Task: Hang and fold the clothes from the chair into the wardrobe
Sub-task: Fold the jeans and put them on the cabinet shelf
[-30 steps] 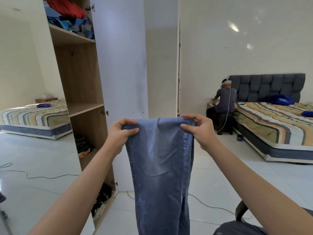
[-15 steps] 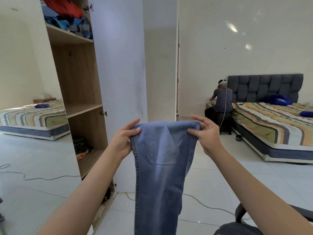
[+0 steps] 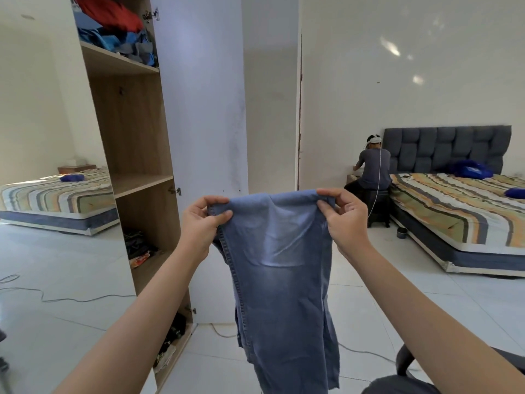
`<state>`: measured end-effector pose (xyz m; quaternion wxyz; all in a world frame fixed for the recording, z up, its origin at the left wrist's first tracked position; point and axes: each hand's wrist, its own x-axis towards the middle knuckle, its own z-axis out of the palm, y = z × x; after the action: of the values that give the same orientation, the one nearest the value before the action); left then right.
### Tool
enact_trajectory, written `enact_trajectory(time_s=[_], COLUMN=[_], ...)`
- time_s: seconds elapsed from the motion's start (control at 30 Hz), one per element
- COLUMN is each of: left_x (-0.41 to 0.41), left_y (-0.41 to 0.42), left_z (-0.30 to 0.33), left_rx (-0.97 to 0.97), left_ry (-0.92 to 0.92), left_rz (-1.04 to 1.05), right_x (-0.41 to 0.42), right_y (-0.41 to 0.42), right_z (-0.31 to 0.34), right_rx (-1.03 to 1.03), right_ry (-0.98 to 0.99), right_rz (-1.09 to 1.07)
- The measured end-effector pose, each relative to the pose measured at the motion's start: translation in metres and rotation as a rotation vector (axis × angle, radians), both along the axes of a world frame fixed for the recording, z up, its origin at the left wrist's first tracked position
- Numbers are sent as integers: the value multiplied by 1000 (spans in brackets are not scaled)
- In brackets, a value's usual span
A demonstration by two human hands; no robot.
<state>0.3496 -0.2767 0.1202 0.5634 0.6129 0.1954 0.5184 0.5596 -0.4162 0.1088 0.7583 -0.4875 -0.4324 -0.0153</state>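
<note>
Both hands pinch the top edge of a pair of blue jeans (image 3: 279,268), held up in the air in front of the person. On one corner the left hand (image 3: 202,223) has its thumb in front of the cloth and its fingers curled behind; on the other corner the right hand (image 3: 345,220) grips the same way, thumb and forefinger closed on the fold. Between the two hands the top edge sags a little, and the rest of the jeans hangs straight down, past the bottom of the view.

Behind the jeans, to the left, stands the open wardrobe (image 3: 133,132), with its white door (image 3: 199,109) swung outward. Its top shelf carries a heap of red and blue clothes (image 3: 113,27); lower compartments hold dark items that are hard to make out. At the lower right edge a dark chair (image 3: 406,362) is partly in view. A cable (image 3: 71,298) trails over the white floor. Farther back on the right, a person (image 3: 372,169) sits facing away beside a bed (image 3: 460,206) with a striped cover.
</note>
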Motion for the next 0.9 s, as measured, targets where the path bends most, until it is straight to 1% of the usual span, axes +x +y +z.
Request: enact_trajectory(time_s=[0.13,0.27,0.33,0.37,0.5,0.53,0.6,0.67,0.8,0.87,0.9], left_x=[5,7,7,8,10,9,7,3,-8,-12,-15], left_y=[-1,-3,-6,-8,-15,-16,-17,-18,-9,-4,-2], left_z=[0,2,5,7,12,13,11,8,8,10,11], left_rx=[119,111,50,-10,-366,-406,-402,-354,-251,-240,-217], left_ry=[65,14,-56,-95,-271,-287,-277,-282,-294,-254,-205], left_rz=[147,281,297,293,196,166,93,3,-142,-163,-148], right_x=[-10,-18,-21,-23,-32,-31,-28,-25,-23,-20,-18], right_y=[-2,-1,-1,-1,1,2,3,1,-10,-12,-12], right_z=[-4,2,7,8,3,0,-2,-2,5,12,15], right_rx=[51,44,65,80,109,115,105,61,-87,-109,-94], right_ry=[85,92,132,161,284,328,373,277,-102,-188,-183], right_rz=[56,53,31,19,40,61,88,96,218,177,161])
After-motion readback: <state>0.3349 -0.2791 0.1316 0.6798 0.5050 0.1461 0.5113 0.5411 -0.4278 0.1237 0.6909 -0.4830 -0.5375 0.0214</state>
